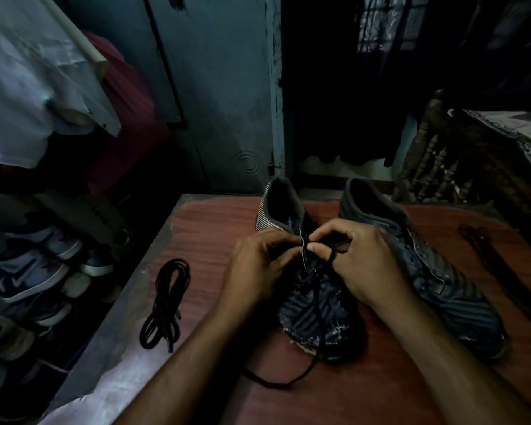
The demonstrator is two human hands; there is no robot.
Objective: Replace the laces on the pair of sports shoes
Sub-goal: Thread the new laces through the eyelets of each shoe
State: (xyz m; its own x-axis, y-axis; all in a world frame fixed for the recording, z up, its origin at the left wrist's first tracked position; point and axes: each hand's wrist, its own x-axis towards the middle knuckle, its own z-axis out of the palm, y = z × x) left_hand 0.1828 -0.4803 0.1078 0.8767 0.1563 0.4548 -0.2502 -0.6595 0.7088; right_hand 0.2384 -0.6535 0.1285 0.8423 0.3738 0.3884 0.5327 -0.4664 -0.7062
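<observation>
Fingers [314, 247] of both hands pinch black lace [317, 302] over dark striped, scuffed shoe [304, 314].

A dim room: a reddish wood-grain table [380, 378] fills the lower frame, a blue-grey door [221, 87] stands at upper centre, a barred window [390, 23] glimmers at upper right, and a turned-wood bed frame [432, 154] sits at right.
</observation>
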